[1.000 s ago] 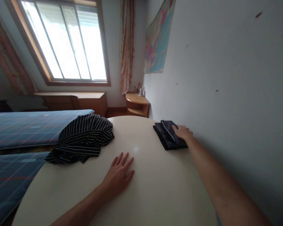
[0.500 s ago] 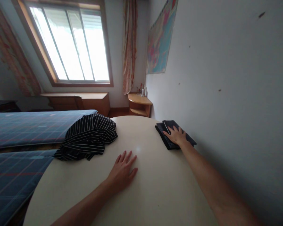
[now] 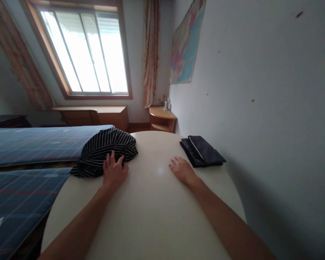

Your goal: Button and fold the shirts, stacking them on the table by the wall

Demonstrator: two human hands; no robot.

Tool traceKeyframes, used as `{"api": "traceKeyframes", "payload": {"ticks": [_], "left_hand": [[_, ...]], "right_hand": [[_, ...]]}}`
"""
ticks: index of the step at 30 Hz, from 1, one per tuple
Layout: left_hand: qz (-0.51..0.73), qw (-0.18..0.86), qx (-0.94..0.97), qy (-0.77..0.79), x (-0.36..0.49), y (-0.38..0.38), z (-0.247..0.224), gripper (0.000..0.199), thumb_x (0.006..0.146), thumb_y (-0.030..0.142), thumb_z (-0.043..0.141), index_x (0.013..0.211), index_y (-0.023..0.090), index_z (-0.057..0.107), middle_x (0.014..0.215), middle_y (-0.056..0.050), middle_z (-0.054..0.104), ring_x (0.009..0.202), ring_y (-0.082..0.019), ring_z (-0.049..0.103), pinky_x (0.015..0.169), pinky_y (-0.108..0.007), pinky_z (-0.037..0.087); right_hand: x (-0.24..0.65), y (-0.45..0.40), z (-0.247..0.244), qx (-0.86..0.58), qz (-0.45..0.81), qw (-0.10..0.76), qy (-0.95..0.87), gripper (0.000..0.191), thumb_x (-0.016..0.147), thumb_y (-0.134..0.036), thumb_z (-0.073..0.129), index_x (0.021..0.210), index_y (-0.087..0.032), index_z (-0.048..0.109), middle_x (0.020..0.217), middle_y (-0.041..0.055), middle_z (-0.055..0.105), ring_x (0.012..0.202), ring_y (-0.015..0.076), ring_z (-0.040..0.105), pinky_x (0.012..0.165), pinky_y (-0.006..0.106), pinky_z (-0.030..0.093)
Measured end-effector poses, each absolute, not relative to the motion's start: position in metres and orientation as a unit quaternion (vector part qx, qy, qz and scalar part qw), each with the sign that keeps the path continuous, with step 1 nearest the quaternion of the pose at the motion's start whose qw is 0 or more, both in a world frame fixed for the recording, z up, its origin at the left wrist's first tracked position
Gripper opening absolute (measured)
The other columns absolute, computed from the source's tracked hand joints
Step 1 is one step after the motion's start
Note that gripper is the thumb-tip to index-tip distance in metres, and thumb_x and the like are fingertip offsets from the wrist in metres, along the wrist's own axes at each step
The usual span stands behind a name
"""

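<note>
A crumpled black garment with thin white stripes [image 3: 108, 141] lies over the left far edge of the round cream table [image 3: 151, 220] and reaches to the blue plaid padding beside it. My left hand [image 3: 115, 174] is at the garment's near side, its fingers spread and overlapping the cloth in view; whether they press on it I cannot tell. Over the middle of the table is my right hand [image 3: 182, 171], fingers stretched out, holding nothing. Just to its right lies a folded dark cloth item [image 3: 207, 151], flat in a neat stack with a pale line along one fold.
Blue plaid padded surfaces [image 3: 24, 187] run along the left of the table. A white wall [image 3: 273, 144] stands close on the right. Farther off are a wooden desk [image 3: 111, 117] under the window and a small corner shelf [image 3: 162, 113].
My right hand has come off the folded dark cloth and moved left over the table. My left hand has moved forward and left to the striped garment.
</note>
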State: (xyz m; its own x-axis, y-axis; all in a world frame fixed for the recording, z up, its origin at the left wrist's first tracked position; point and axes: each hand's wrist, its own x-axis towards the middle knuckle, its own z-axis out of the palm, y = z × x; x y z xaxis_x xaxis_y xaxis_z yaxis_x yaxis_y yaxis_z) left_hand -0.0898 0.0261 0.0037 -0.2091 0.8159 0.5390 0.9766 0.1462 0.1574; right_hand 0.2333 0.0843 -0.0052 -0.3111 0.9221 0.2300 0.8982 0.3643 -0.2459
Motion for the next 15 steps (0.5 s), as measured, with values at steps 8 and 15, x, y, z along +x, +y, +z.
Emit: {"api": "traceKeyframes", "payload": {"ticks": [8,15], "left_hand": [[-0.21,0.156,-0.601,-0.755,-0.121,0.033,0.004,0.031,0.089,0.027,0.053,0.116,0.018,0.067,0.116,-0.012,0.068,0.109,-0.032,0.058,0.099,-0.046,0.04],[-0.35,0.173,-0.726,-0.566,-0.083,0.024,0.019,0.021,0.095,0.023,0.047,0.103,0.02,0.066,0.104,-0.009,0.068,0.103,-0.026,0.06,0.103,-0.045,0.04]], "right_hand": [[0.25,0.08,-0.004,-0.541,0.09,0.156,-0.821,0.051,0.096,-0.045,0.045,0.136,-0.015,0.058,0.149,0.0144,0.048,0.14,0.0261,0.039,0.117,0.043,0.026],[0.245,0.077,0.004,-0.471,0.103,0.212,-0.85,0.045,0.093,-0.035,0.054,0.134,-0.018,0.057,0.141,0.0131,0.056,0.134,0.0255,0.048,0.115,0.046,0.031]]}}
